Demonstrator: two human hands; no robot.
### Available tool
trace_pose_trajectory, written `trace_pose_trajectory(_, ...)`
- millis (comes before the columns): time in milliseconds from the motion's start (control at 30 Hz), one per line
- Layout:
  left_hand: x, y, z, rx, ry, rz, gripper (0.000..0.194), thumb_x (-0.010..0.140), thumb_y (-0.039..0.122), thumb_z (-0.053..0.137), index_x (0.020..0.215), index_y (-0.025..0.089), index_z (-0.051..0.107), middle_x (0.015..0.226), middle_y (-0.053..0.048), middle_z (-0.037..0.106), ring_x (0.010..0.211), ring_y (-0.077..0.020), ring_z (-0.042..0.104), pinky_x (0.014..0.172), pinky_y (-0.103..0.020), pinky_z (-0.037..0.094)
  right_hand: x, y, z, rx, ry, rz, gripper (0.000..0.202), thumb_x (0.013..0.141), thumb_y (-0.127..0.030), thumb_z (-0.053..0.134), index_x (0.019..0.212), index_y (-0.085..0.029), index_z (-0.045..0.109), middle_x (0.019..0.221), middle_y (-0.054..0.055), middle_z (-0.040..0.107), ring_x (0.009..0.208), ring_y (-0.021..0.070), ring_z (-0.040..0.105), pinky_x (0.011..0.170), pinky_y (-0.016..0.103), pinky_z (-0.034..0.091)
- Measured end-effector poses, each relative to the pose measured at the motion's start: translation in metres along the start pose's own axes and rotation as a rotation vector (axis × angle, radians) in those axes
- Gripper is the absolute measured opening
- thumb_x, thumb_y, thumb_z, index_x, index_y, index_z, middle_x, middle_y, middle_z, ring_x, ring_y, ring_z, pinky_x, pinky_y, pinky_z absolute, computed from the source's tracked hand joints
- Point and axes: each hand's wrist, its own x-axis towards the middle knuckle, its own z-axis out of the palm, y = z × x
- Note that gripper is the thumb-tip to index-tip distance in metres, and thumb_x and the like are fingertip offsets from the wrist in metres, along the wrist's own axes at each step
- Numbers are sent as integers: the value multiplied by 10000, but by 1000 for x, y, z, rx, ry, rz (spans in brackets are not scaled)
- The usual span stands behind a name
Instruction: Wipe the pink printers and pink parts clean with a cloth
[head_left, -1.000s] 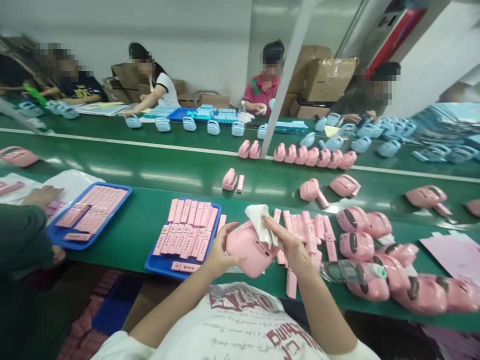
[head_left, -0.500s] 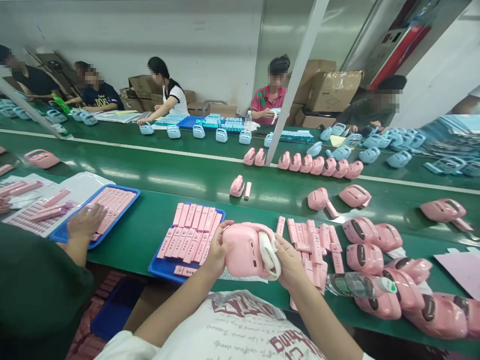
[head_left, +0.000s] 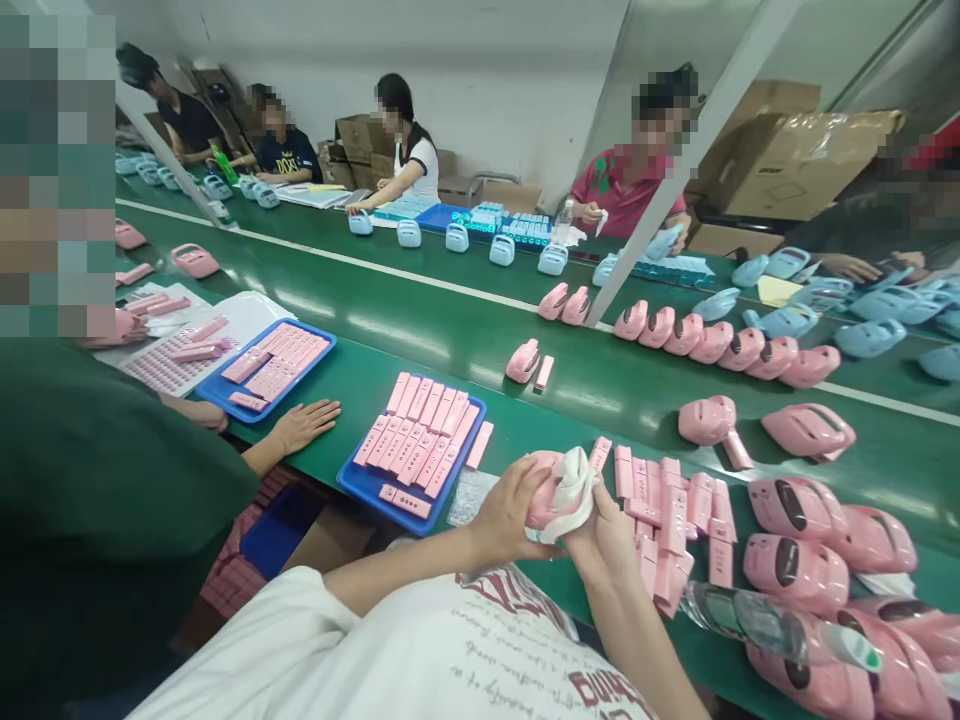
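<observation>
A pink plastic unit with a handle (head_left: pixel 541 492) is held up in front of my shirt. My left hand (head_left: pixel 506 512) grips its left side, fingers curled over the top. Bunched white cloth (head_left: pixel 574 490) lies over the unit's right side and partly hides it. My right hand (head_left: pixel 604 535) is closed on the cloth and the unit's right edge. Just right of my hands is a pile of pink button sticks (head_left: pixel 671 505). To the left, a blue tray (head_left: pixel 349 482) carries rows of the same sticks.
Several pink units (head_left: pixel 799 570) crowd the right side, with a clear plastic bottle (head_left: pixel 772 622) lying against them. A co-worker's hand (head_left: pixel 304 428) rests on the table edge by another blue tray (head_left: pixel 214 388). A slanted post (head_left: pixel 675 180) stands across the table; people work with blue units beyond.
The unit has turned in my hands, its port side no longer showing, and the cloth now covers more of it. My view has swung left. The co-worker's hand has left the tray for the table edge.
</observation>
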Motion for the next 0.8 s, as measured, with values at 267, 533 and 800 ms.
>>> trace_pose_trajectory(267, 21, -2, -22, -201, 82, -312, 796, 575, 354, 775, 1287, 201, 453, 1266, -119, 589, 1150, -298, 576, 990, -432, 467, -16, -7, -1, -221, -186, -59, 390, 587, -445, 804, 852, -180, 695, 815, 46, 733, 760, 209, 673, 730, 334, 556)
trace_pose_trajectory(533, 29, 8, -45, -280, -125, -297, 903, 467, 350, 827, 1286, 187, 483, 1302, -122, 571, 1177, -303, 553, 1017, -412, 426, 10, -30, -22, -455, 29, -512, 338, 821, -488, 553, 967, -208, 674, 839, 65, 718, 832, 247, 668, 751, 394, 542)
trace_pose_trajectory(800, 32, 19, -41, -209, -184, -356, 820, 459, 286, 806, 1228, 204, 531, 1228, -86, 621, 1089, -296, 604, 929, -387, 485, -1, -28, -8, -1157, -583, -1123, 230, 842, -330, 563, 984, -273, 735, 1021, 41, 737, 1112, 274, 617, 1040, 488, 384)
